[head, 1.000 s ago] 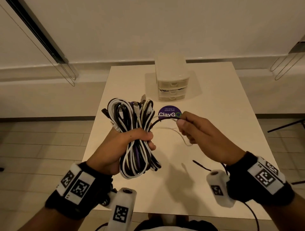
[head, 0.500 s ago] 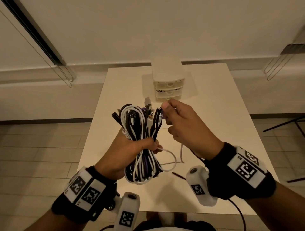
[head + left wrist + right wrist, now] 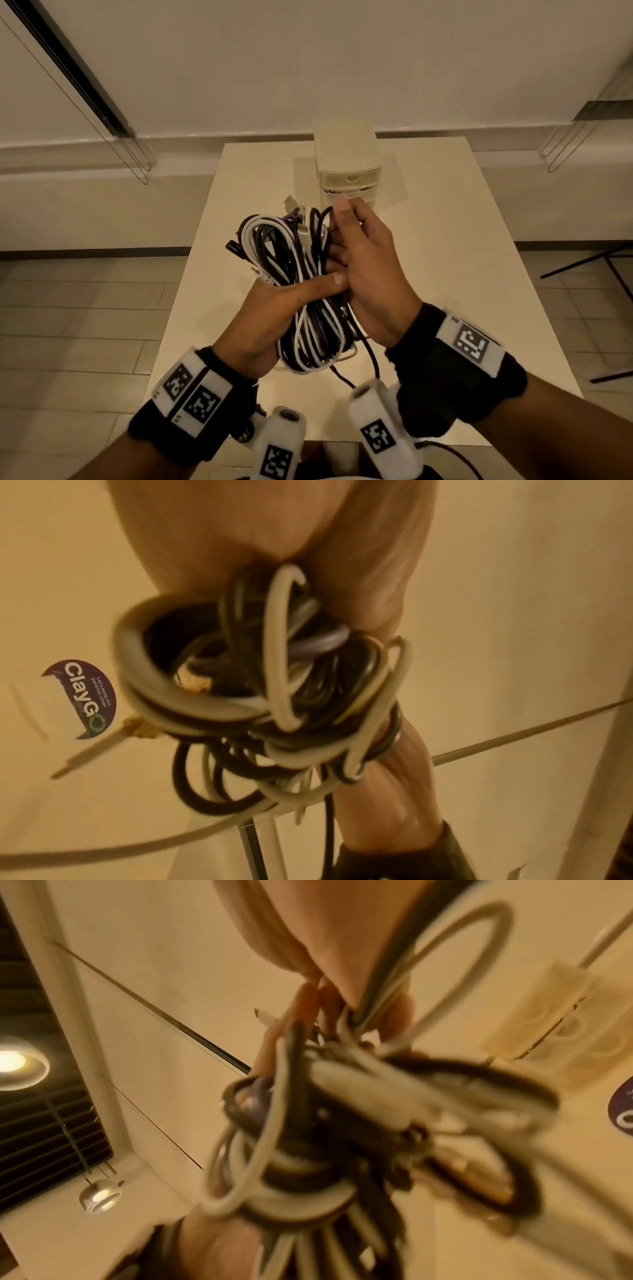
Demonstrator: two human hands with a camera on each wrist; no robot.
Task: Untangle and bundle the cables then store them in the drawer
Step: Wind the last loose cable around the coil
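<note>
Above the counter [image 3: 445,240], the left hand [image 3: 274,311] grips a bundle of cables [image 3: 294,260] round its middle while the right hand [image 3: 366,270] pinches a loose black cable [image 3: 371,356] against the coil. Winding that tail snugly, with the grip kept firm, should stop loops slipping. A second ago the right hand held the strand out to the side; now it presses against the bundle. The drawers [image 3: 349,178] stand shut behind.

Pretty plain room: white square table [image 3: 428,274] on pale floor tiles [image 3: 68,325], cream walls [image 3: 308,61], dark window blinds [image 3: 41,1123], warm ceiling lamp [image 3: 13,1062].
</note>
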